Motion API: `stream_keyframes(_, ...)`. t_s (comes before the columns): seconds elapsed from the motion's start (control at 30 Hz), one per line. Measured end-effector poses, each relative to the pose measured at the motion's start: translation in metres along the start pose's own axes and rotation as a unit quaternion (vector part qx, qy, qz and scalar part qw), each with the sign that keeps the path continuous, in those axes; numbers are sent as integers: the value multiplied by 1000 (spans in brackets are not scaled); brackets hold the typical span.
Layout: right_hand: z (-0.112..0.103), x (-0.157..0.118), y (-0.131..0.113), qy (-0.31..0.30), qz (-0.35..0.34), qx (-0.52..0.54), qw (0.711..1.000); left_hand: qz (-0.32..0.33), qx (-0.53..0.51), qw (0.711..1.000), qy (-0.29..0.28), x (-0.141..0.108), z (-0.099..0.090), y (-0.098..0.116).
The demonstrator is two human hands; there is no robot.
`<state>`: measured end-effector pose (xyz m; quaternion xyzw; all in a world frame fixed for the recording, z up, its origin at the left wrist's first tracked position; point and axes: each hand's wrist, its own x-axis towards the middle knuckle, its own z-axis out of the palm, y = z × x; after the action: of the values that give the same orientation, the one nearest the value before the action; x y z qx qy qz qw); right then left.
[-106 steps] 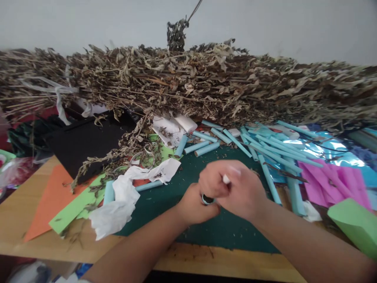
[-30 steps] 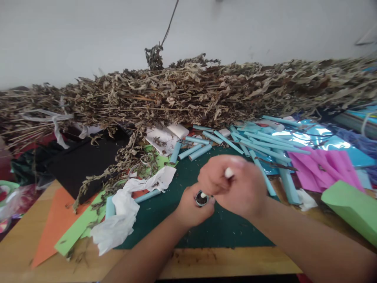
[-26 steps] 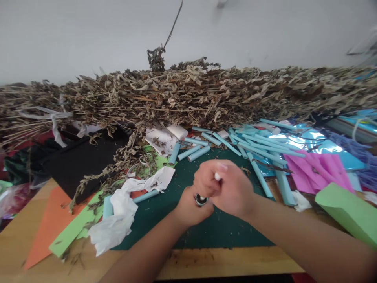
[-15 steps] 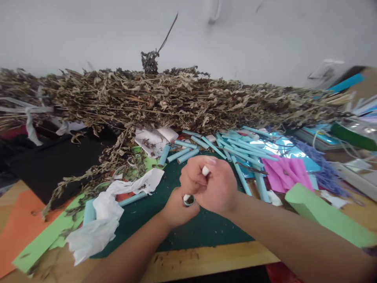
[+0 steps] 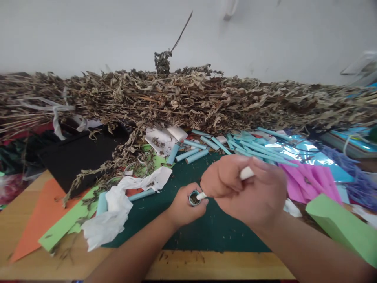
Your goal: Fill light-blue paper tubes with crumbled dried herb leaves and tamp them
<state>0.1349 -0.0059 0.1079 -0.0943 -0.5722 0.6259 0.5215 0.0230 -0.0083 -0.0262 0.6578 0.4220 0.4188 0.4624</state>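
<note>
My left hand (image 5: 187, 208) is wrapped round a short blue paper tube (image 5: 194, 198), held with its open end up; dark dried bits show inside. My right hand (image 5: 247, 188) grips a thin white stick (image 5: 246, 173), slanted down to the left. The stick's lower tip rests at the rim of the tube's mouth. Both hands are over a dark green mat (image 5: 218, 236).
A long bundle of dried plants (image 5: 188, 98) lies along the wall. Before it are several blue paper tubes (image 5: 197, 155), crumpled white tissue (image 5: 118, 202), a black sheet (image 5: 85, 157), orange paper (image 5: 38, 220), pink paper (image 5: 312, 181) and green paper (image 5: 338, 228).
My right hand has moved right and tilted, so the white stick now slants and its lower tip shows at the tube's mouth. The whole view has shifted, with the scene sliding right.
</note>
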Motion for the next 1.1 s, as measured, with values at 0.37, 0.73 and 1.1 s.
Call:
stream_keyframes(0.37,-1,-6,41,17,65,9,998,19,-25,999,-24,0,-5,0)
stream_keyframes(0.73,1,3,15,30,49,19,998,35,5,999,-27,0,-3,-3)
stream_keyframes(1.1,-1,1,6,-7,55,-18,998,24,11,999,-24,0,-2,-3)
